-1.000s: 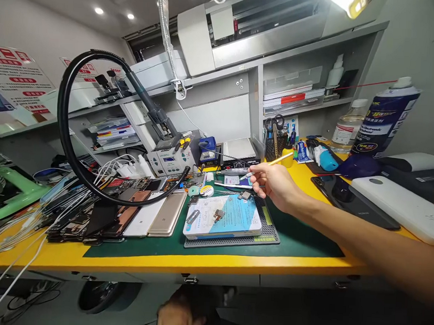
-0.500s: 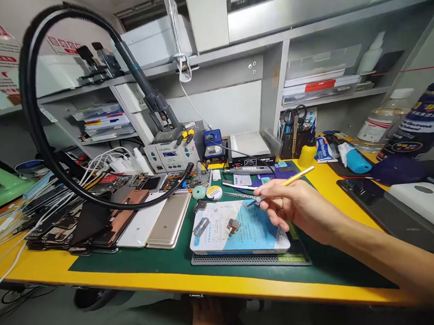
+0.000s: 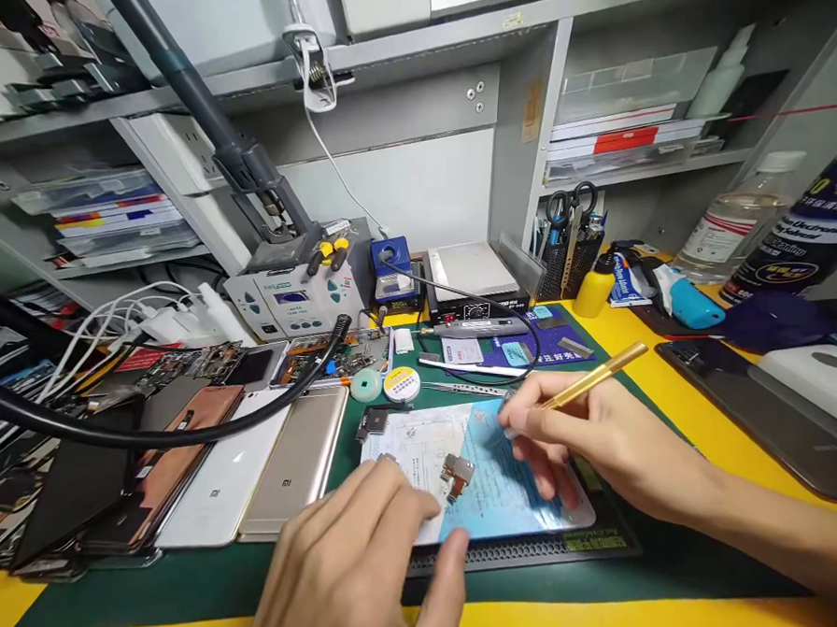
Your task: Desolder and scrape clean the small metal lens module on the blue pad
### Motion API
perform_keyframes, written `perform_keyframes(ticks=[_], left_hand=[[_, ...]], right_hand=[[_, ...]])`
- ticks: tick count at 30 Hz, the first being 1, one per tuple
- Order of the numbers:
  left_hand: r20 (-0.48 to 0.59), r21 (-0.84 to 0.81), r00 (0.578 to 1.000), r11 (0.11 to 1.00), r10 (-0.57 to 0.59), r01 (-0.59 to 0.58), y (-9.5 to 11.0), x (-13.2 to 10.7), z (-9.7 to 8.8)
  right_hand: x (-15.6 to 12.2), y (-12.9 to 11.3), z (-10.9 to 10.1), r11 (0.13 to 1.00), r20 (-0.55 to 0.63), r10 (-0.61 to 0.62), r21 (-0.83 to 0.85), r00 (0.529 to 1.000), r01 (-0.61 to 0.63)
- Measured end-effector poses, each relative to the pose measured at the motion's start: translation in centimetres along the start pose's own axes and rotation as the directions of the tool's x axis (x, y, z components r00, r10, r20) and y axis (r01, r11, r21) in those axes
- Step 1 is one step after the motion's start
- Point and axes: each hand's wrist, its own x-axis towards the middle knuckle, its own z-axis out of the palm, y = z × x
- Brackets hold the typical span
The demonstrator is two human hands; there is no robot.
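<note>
My left hand [image 3: 360,554] has come up by the front of the box [image 3: 503,508], fingers loosely spread, holding nothing I can see. My right hand [image 3: 587,430] pinches a gold stick [image 3: 601,374] above it. Now both are near the small part [image 3: 459,471] on the box.

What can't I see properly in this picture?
In the head view:
Gold tool: lower end blurred, partly behind the right hand.
Flat box: near-left part hidden by the left hand; print too small to read.
Left hand: wrist cut off by the bottom edge.
Blue can: side cut off by the right edge.
</note>
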Motion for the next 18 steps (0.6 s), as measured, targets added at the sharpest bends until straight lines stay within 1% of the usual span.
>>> perform_keyframes(ticks=[1, 3, 6, 8, 13, 18], left_hand=[[-0.073, 0.018, 0.996, 0.999, 0.042, -0.041, 0.2, 1.2, 0.1], [-0.100, 0.061, 0.991, 0.994, 0.093, -0.087, 0.6, 2.8, 0.6], [-0.078, 0.076, 0.993, 0.994, 0.089, -0.083, 0.7, 3.2, 1.5], [-0.072, 0.051, 0.995, 0.996, 0.075, -0.071, 0.4, 3.1, 1.5], [0.014, -0.011, 0.997, 0.997, 0.076, -0.076, -0.4, 3.5, 0.7], [0.066, 0.004, 0.989, 0.991, 0.130, -0.131, -0.8, 4.0, 0.2]], right_hand=[[-0.1, 0.0, 0.0, 1.000, 0.003, 0.003, -0.008, 1.000, -0.003], [-0.2, 0.0, 0.0, 0.999, 0.009, 0.028, -0.036, 1.000, -0.028], [-0.3, 0.1, 0.0, 0.994, 0.015, 0.082, -0.080, 0.997, -0.080], [-0.3, 0.0, 0.1, 0.991, -0.001, 0.101, -0.091, 0.995, -0.100], [-0.2, -0.3, 0.2, 0.986, -0.010, 0.121, -0.118, 0.993, -0.121], [-0.7, -0.6, 0.5, 0.981, 0.016, 0.126, -0.154, 0.992, -0.123]])
